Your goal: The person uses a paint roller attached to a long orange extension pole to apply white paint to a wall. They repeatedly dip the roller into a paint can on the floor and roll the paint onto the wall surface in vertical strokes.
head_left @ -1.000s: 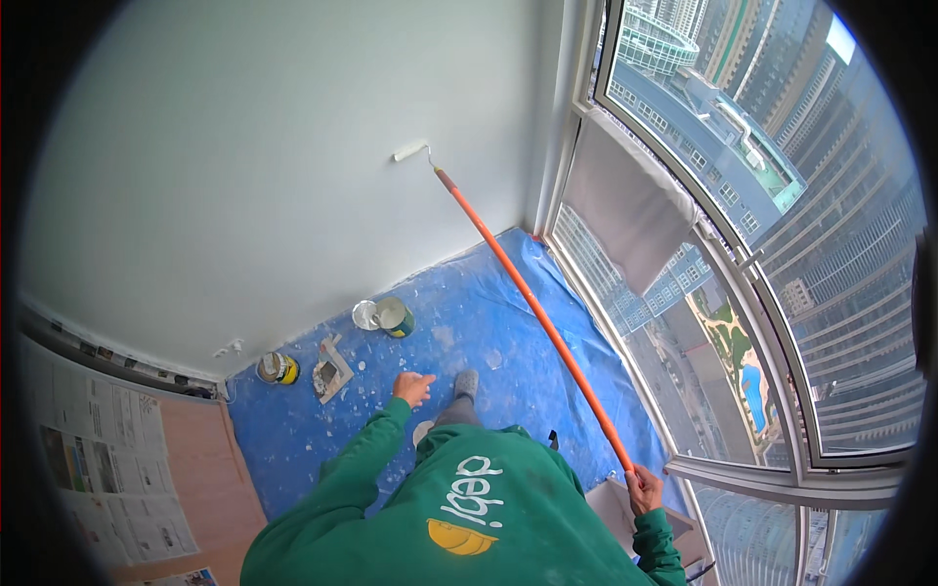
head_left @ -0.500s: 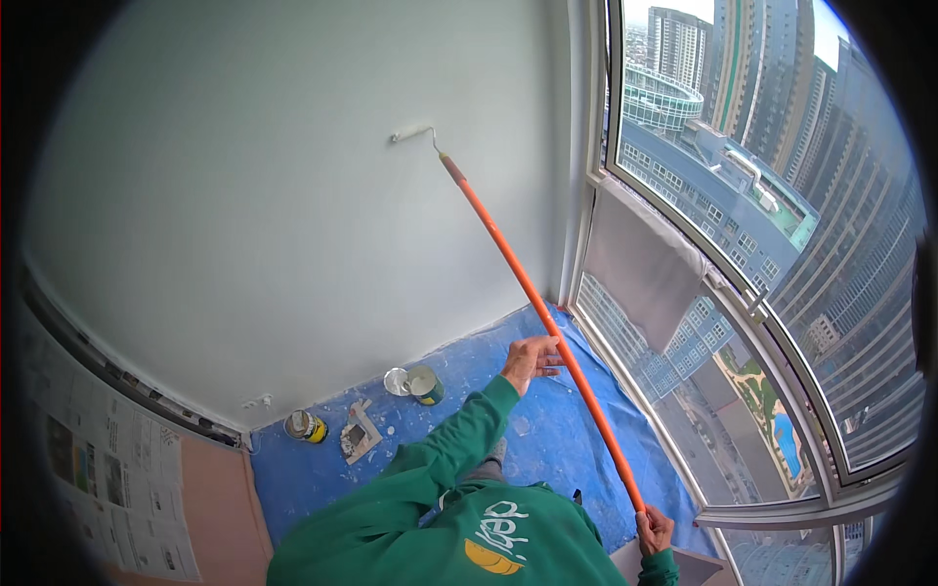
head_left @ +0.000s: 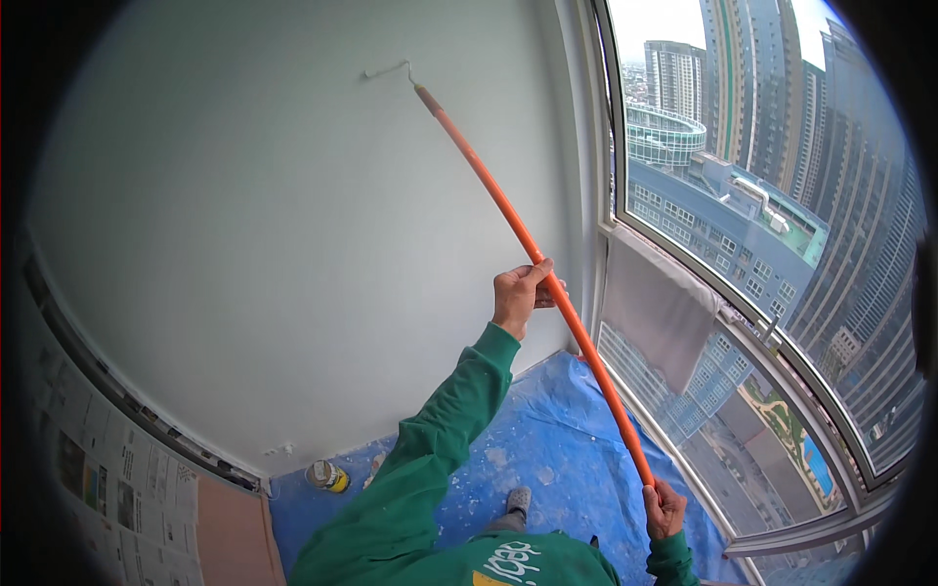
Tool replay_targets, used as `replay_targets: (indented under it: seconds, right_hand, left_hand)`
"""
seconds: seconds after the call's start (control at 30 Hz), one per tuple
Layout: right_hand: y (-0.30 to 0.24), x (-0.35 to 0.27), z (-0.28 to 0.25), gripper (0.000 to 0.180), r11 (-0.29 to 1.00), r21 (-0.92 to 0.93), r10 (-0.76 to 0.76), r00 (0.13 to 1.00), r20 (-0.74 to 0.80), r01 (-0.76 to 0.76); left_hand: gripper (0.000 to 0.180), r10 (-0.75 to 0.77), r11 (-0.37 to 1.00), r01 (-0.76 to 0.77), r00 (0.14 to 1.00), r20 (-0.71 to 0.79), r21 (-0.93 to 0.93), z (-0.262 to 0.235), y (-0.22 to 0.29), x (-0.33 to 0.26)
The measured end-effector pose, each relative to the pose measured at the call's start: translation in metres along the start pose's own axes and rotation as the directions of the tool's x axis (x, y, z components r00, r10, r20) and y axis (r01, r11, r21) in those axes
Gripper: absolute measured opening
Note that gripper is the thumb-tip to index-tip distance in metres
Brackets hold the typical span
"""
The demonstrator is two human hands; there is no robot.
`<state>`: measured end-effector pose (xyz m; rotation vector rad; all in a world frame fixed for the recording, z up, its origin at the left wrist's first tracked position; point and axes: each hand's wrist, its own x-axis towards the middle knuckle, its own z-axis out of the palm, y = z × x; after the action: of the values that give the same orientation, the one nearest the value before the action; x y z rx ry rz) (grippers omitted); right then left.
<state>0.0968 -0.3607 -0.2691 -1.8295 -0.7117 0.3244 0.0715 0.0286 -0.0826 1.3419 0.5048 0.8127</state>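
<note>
A long orange extension pole (head_left: 495,191) slants from lower right up to the white wall (head_left: 234,215). At its top a paint roller (head_left: 387,70) rests against or close to the wall; contact cannot be made out. My left hand (head_left: 523,295) grips the pole around its middle, thumb on top and fingers wrapped beneath. My right hand (head_left: 665,509) is closed round the pole's lower end, close to my body. Both arms wear green sleeves.
Blue sheeting (head_left: 503,439) covers the floor. By the wall's foot stands a paint can (head_left: 327,476), left of my left arm. Newspaper (head_left: 122,479) lies along the left side. Tall windows (head_left: 723,244) line the right, with a grey cloth (head_left: 657,308) hanging there.
The roller has gone up the wall and slightly left. My left hand has risen with the pole, its fingers now wrapped round it. My left arm now hides the open can.
</note>
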Motion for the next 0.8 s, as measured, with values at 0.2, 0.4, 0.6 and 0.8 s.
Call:
replay_targets:
  seconds: [0.2,0.4,0.6,0.8]
  right_hand:
    - [-0.023,0.017,0.015,0.021,0.999,0.014,-0.047,0.999,-0.024,0.047]
    - [0.044,-0.041,0.011,0.02,0.991,-0.12,0.06,0.998,0.009,-0.059]
    - [0.096,-0.119,-0.024,0.02,0.939,-0.292,0.192,0.981,0.014,-0.18]
    - [0.088,-0.148,-0.038,0.019,0.882,-0.398,0.282,0.959,0.019,-0.251]
  left_hand:
    - [0.03,0.105,0.991,-0.106,0.994,0.014,0.083,-0.013,0.022,0.024]
    - [0.027,-0.136,0.99,0.135,0.99,0.027,0.041,-0.026,-0.07,-0.031]
    - [0.028,-0.413,0.911,0.413,0.91,0.024,-0.005,-0.03,-0.18,-0.096]
    - [0.031,-0.631,0.773,0.632,0.775,0.044,-0.046,-0.038,-0.25,-0.13]
